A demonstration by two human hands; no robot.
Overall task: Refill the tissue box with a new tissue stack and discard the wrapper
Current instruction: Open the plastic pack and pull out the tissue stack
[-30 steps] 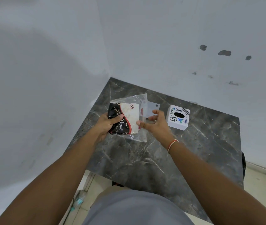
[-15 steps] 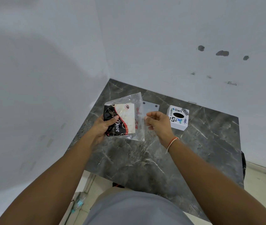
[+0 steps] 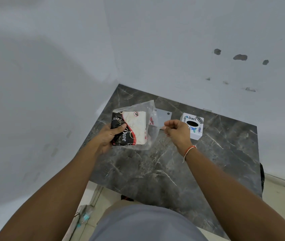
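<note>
My left hand (image 3: 109, 136) holds a tissue pack (image 3: 134, 129) above the table. Its wrapper (image 3: 148, 110) is clear plastic with black, red and white print, and the white tissue stack shows inside. At the wrapper's loose right edge, my right hand (image 3: 176, 132) has its fingertips pinched on the clear plastic, which bulges toward them. The white cube tissue box (image 3: 196, 122), with a dark oval opening on top and "Dart" stickers, stands on the table just right of my right hand.
The dark marble table (image 3: 164, 171) sits in a corner of white walls. A flat grey plate (image 3: 164, 114) lies behind the wrapper. A plastic bottle (image 3: 84, 216) lies on the floor at the lower left. My grey-clad lap is at the bottom.
My left hand has lifted the pack a little toward the left. My right hand has slid right along the wrapper to its open edge.
</note>
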